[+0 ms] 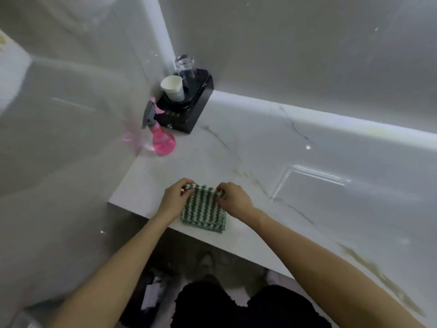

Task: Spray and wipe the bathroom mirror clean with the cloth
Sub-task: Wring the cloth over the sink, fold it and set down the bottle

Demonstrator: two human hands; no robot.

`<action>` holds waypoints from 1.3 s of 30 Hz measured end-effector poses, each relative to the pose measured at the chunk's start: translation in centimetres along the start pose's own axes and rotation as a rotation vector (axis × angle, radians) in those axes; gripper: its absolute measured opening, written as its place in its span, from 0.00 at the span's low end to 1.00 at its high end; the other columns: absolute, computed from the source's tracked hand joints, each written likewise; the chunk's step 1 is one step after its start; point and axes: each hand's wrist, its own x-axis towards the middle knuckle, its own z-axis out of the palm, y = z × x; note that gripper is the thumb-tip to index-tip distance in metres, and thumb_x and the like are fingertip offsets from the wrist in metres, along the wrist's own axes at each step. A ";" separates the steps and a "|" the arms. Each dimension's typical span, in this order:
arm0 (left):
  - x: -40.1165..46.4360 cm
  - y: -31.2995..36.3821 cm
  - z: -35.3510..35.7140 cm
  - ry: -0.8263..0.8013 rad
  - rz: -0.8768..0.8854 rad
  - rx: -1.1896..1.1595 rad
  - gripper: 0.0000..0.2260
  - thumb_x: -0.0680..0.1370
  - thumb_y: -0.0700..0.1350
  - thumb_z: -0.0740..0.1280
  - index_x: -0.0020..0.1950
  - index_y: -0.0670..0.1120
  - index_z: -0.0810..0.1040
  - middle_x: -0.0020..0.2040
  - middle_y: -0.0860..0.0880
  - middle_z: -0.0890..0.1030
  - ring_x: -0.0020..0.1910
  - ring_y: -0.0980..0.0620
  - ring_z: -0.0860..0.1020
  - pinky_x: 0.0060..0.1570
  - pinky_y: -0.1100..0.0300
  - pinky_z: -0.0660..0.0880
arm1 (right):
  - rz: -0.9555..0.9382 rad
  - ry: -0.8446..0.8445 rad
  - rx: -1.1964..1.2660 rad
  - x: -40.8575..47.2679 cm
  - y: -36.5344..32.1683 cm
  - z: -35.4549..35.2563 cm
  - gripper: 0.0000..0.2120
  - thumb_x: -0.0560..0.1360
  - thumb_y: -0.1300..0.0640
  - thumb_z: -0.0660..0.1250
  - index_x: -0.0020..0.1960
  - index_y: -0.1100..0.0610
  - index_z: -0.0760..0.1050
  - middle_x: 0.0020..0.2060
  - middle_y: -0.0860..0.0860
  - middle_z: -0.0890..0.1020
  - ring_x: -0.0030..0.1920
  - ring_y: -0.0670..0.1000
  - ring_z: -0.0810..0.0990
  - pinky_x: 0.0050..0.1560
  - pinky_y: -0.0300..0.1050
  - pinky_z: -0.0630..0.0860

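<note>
Hands: left hand [174, 199] and right hand [233, 199] are pinching the striped cloth's [203, 210] far corners on the table [236, 157]; folding wants edges aligned.
Next: spray bottle [159, 133] is standing well apart.

Bathroom — marble vanity counter [236, 147], rinsing cups [172, 87].

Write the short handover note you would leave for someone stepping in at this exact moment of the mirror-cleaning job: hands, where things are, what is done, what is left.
Left hand and right hand: both pinch the far corners of the green-and-white striped cloth, which lies folded near the front edge of the marble counter.
Pink spray bottle: stands untouched in the counter's left corner, beside a black box carrying a paper cup and a glass.
Done: cloth folded, as far as the view shows; whether anything has been sprayed cannot be told.
Left: pick up the bottle, spray the mirror, wipe it with the cloth.
</note>
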 end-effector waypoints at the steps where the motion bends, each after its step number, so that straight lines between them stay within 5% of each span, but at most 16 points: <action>1: 0.3 -1.2 -1.5 0.016 -0.014 0.001 0.06 0.77 0.38 0.65 0.53 0.44 0.78 0.48 0.51 0.79 0.47 0.54 0.75 0.47 0.66 0.68 | -0.013 -0.013 0.012 0.9 -1.5 0.9 0.14 0.78 0.57 0.63 0.63 0.59 0.73 0.57 0.57 0.78 0.57 0.57 0.76 0.53 0.48 0.73; 13: 6.4 -9.9 -12.1 0.092 -0.083 -0.007 0.06 0.75 0.38 0.68 0.51 0.45 0.77 0.46 0.48 0.79 0.47 0.48 0.78 0.49 0.55 0.75 | -0.023 0.016 0.111 10.6 -11.6 6.8 0.14 0.78 0.61 0.63 0.63 0.61 0.73 0.56 0.59 0.77 0.55 0.57 0.76 0.51 0.45 0.71; 20: 10.0 -9.8 -11.9 0.008 -0.097 -0.041 0.06 0.75 0.38 0.67 0.51 0.46 0.75 0.46 0.50 0.77 0.46 0.51 0.76 0.38 0.67 0.70 | 0.035 0.065 0.035 13.3 -10.6 7.2 0.13 0.78 0.61 0.61 0.61 0.60 0.73 0.55 0.58 0.77 0.54 0.58 0.76 0.52 0.49 0.72; 27: 10.9 -11.2 -10.9 0.128 -0.140 0.145 0.04 0.75 0.39 0.67 0.49 0.43 0.77 0.45 0.46 0.80 0.43 0.48 0.78 0.42 0.59 0.71 | 0.006 0.126 0.127 13.2 -9.7 7.3 0.16 0.77 0.66 0.60 0.64 0.62 0.71 0.57 0.59 0.76 0.56 0.59 0.76 0.55 0.50 0.72; 31: 10.2 -11.8 -10.9 0.180 -0.130 0.184 0.13 0.75 0.34 0.65 0.59 0.39 0.75 0.51 0.40 0.80 0.50 0.43 0.79 0.49 0.56 0.73 | -0.002 0.178 0.172 11.2 -7.3 7.2 0.15 0.77 0.67 0.58 0.63 0.63 0.72 0.57 0.59 0.76 0.55 0.60 0.76 0.56 0.51 0.71; 39: 9.8 -9.9 -9.0 0.058 -0.113 0.253 0.12 0.76 0.35 0.64 0.60 0.38 0.76 0.57 0.39 0.79 0.54 0.41 0.77 0.53 0.52 0.72 | 0.065 0.224 0.181 6.7 -2.4 4.4 0.14 0.78 0.66 0.57 0.62 0.62 0.73 0.58 0.57 0.76 0.57 0.57 0.76 0.56 0.47 0.71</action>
